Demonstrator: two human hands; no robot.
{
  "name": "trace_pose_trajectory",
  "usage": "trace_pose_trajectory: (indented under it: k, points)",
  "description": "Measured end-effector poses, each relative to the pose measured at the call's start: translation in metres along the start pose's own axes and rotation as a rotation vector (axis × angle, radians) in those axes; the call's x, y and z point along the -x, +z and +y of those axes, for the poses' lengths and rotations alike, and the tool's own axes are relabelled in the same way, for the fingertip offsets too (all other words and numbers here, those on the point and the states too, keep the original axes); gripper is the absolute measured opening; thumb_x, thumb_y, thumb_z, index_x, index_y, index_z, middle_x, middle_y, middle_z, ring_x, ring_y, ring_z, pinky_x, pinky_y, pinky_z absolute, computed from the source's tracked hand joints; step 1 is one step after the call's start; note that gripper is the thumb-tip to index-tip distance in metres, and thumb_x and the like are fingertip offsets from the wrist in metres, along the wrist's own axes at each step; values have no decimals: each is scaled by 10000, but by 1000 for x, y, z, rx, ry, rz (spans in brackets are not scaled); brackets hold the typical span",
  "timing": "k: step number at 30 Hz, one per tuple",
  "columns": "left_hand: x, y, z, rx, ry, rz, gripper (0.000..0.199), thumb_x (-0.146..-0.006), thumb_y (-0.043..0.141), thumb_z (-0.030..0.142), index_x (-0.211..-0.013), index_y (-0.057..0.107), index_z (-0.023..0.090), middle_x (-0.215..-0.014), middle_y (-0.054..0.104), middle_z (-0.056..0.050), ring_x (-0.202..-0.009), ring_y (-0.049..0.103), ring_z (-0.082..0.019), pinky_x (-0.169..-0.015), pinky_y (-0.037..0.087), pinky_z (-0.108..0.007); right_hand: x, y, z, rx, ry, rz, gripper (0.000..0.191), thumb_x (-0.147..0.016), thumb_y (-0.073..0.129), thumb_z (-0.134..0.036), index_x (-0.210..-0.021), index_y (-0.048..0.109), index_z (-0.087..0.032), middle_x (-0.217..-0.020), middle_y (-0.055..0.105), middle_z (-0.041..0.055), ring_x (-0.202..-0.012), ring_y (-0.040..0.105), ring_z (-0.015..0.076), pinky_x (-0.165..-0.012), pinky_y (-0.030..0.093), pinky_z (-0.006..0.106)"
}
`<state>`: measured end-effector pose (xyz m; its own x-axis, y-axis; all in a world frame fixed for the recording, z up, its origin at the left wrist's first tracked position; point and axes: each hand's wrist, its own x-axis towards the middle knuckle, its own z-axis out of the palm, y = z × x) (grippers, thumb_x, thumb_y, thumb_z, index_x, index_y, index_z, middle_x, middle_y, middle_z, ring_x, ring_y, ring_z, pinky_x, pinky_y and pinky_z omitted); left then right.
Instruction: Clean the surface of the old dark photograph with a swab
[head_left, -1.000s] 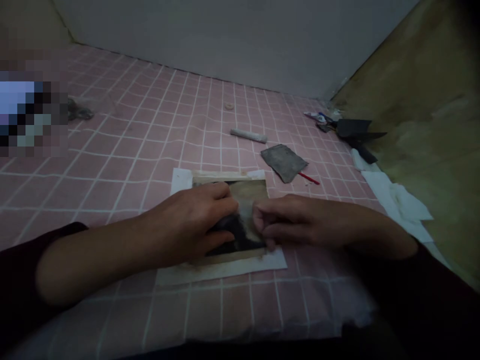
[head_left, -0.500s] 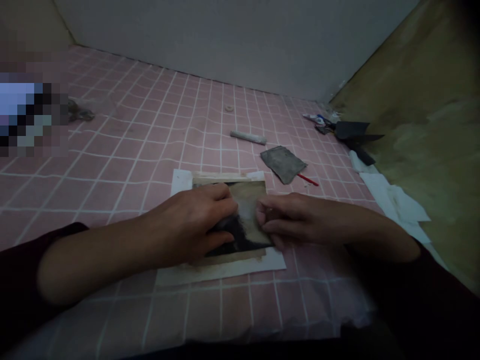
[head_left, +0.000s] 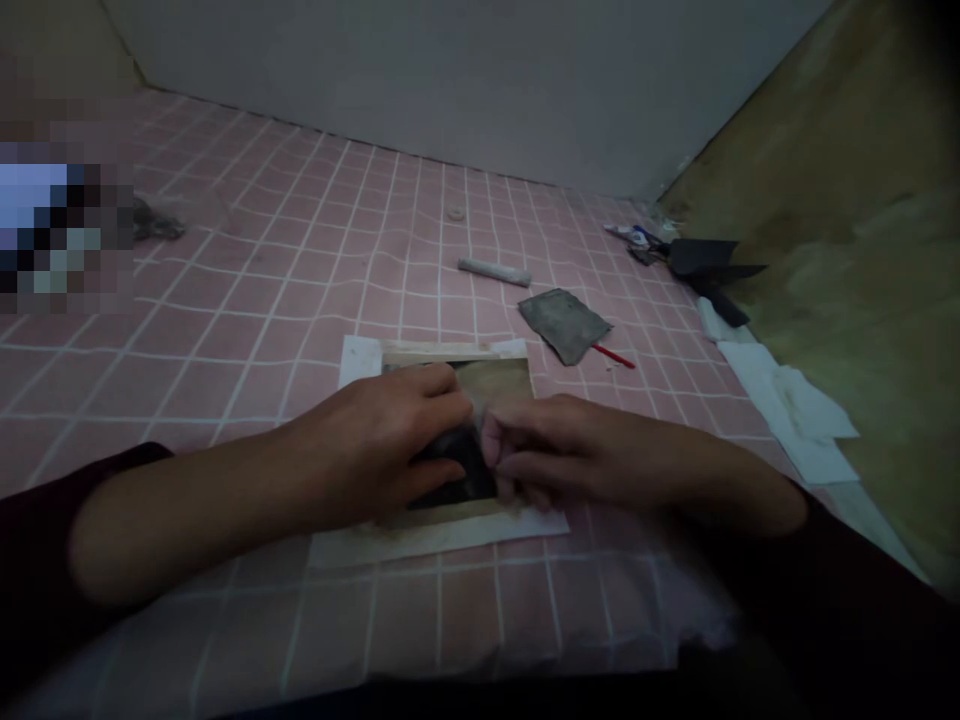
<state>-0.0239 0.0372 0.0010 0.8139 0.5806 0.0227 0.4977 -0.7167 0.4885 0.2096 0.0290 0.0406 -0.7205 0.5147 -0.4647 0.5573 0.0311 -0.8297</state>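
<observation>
Shifted left since the earlier frame, the right hand (head_left: 559,450) sits just beside the left hand (head_left: 375,445), its fingers bunched together on one dark-and-tan print (head_left: 491,390); whether they pinch it, I cannot tell. The left hand lies spread across the print, pressing on it. The print rests on one white paper sheet (head_left: 439,540), on a pink grid-patterned cloth (head_left: 225,320). Beyond lie one grey abrasive sheet (head_left: 562,325), one red stick (head_left: 615,356), one grey stick (head_left: 493,272) and one small round disc (head_left: 455,213). Crumpled white tissue (head_left: 787,410) lies to the right.
</observation>
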Motion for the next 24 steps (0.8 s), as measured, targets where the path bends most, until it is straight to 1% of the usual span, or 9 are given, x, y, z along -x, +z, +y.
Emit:
trace_pose_trajectory:
  k: [4, 8, 10, 13, 15, 17, 20, 22, 24]
  points:
    - [0, -1, 1, -12, -7, -3, 126, -848, 605, 264, -936, 549, 194, -1028, 529, -28, -823, 545, -153, -671, 422, -272, 4, -5, 3, 145, 36, -24, 133, -863, 480, -57, -820, 492, -182, -682, 560, -40, -579, 499, 81, -530, 403, 194]
    - [-1, -1, 1, -14, -7, -2, 135, -839, 614, 245, -951, 555, 198, -1019, 535, -28, -808, 548, -149, -653, 417, -263, 0, -2, 7, 94, -40, 64, 74, -910, 469, -123, -872, 490, -182, -754, 617, -17, -633, 539, 95, -579, 432, 214]
    - [-1, -1, 0, -14, -1, 3, 137, -837, 614, 242, -954, 560, 197, -1013, 538, -32, -817, 549, -155, -659, 419, -266, -2, -1, 7, 96, -77, 72, 66, -924, 463, -146, -877, 488, -184, -788, 635, -8, -642, 541, 98, -591, 438, 222]
    - [-1, 0, 1, -12, -2, -3, 138, -845, 606, 265, -952, 563, 190, -1018, 535, -39, -822, 545, -161, -663, 424, -275, 0, -5, 6, 177, -29, 17, 98, -915, 460, -124, -843, 481, -187, -726, 605, -20, -648, 544, 104, -609, 432, 228]
    - [0, -1, 1, -9, -8, -12, 136, -851, 596, 267, -957, 562, 188, -1031, 532, -40, -820, 545, -159, -663, 426, -278, 2, -7, 6, 210, 12, 13, 109, -914, 462, -127, -826, 472, -190, -683, 585, -28, -640, 542, 108, -604, 423, 232]
    - [1, -1, 1, -9, -14, -12, 128, -851, 593, 258, -955, 563, 191, -1035, 531, -40, -819, 546, -159, -664, 427, -281, 0, -5, 6, 174, -3, 63, 97, -923, 467, -158, -833, 470, -193, -691, 589, -25, -623, 533, 107, -579, 415, 229]
    - [2, 0, 0, -4, -16, -3, 129, -840, 603, 251, -950, 571, 192, -1015, 533, -39, -816, 545, -164, -664, 425, -283, -4, 0, 5, 99, -72, 113, 84, -946, 442, -189, -871, 479, -191, -753, 609, -11, -612, 516, 102, -559, 418, 227]
    - [1, 0, 0, 5, -14, -4, 128, -838, 605, 251, -945, 573, 188, -1010, 536, -41, -815, 545, -166, -662, 424, -284, -3, -1, 5, 118, -80, 91, 95, -941, 441, -167, -859, 484, -189, -747, 600, -15, -618, 514, 99, -577, 422, 227]
    - [0, 0, 0, 13, -13, -4, 133, -848, 598, 262, -957, 570, 191, -1027, 535, -41, -820, 546, -165, -665, 426, -284, 0, -4, 7, 150, -33, 70, 108, -923, 458, -138, -829, 478, -188, -697, 571, -29, -610, 513, 95, -581, 416, 223]
